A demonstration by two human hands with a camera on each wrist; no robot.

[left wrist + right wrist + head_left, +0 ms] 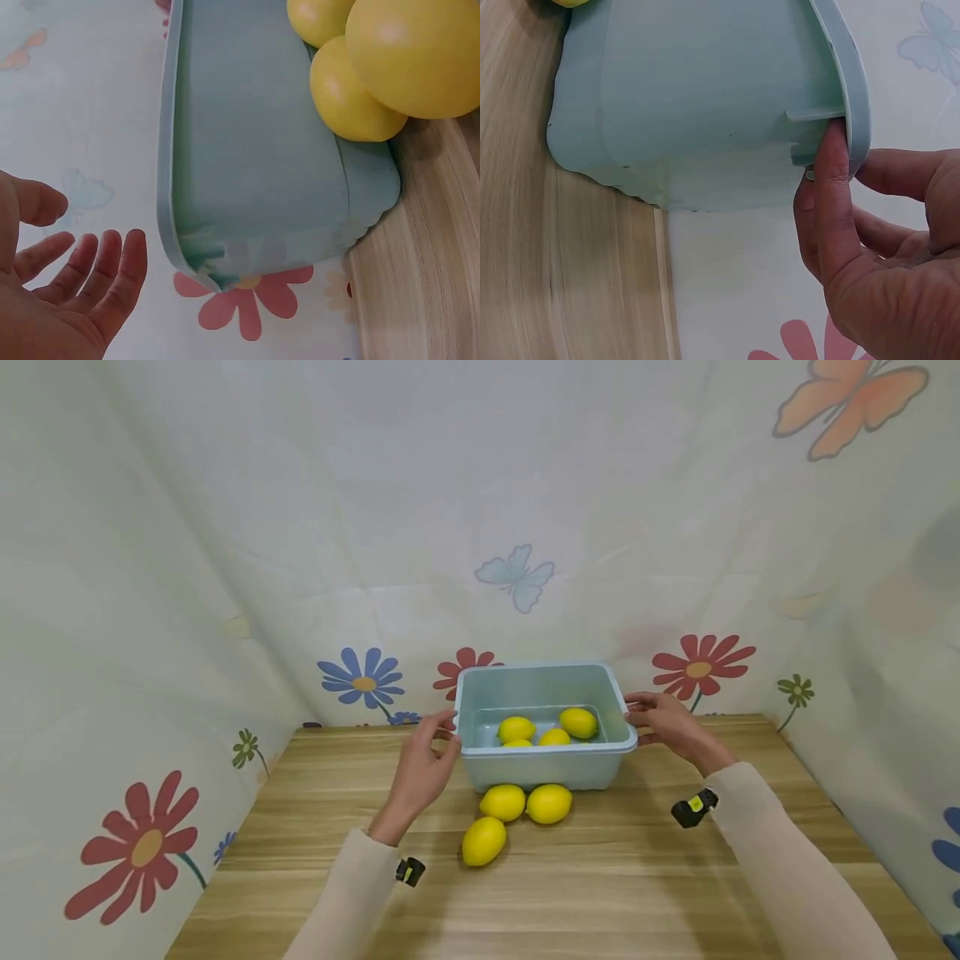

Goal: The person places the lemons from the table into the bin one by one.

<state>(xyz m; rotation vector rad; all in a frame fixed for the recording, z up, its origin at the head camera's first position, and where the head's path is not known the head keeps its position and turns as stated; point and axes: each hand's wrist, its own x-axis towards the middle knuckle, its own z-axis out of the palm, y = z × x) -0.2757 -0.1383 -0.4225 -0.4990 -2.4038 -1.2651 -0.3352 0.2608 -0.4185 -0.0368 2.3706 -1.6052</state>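
Note:
A pale blue plastic bin stands on the table with several lemons inside it. My right hand holds the bin's right end; in the right wrist view its fingers reach under the rim while the thumb lies over the outer edge. Beside the left end is my left hand. The left wrist view shows that hand's fingers loosely bent, apart from the bin's rim, with nothing in them. Three lemons lie on the table against or near the bin's front wall.
The wood-grain table runs back to a hanging sheet printed with flowers and butterflies. The bin stands close to that sheet. Small black devices are worn at both wrists.

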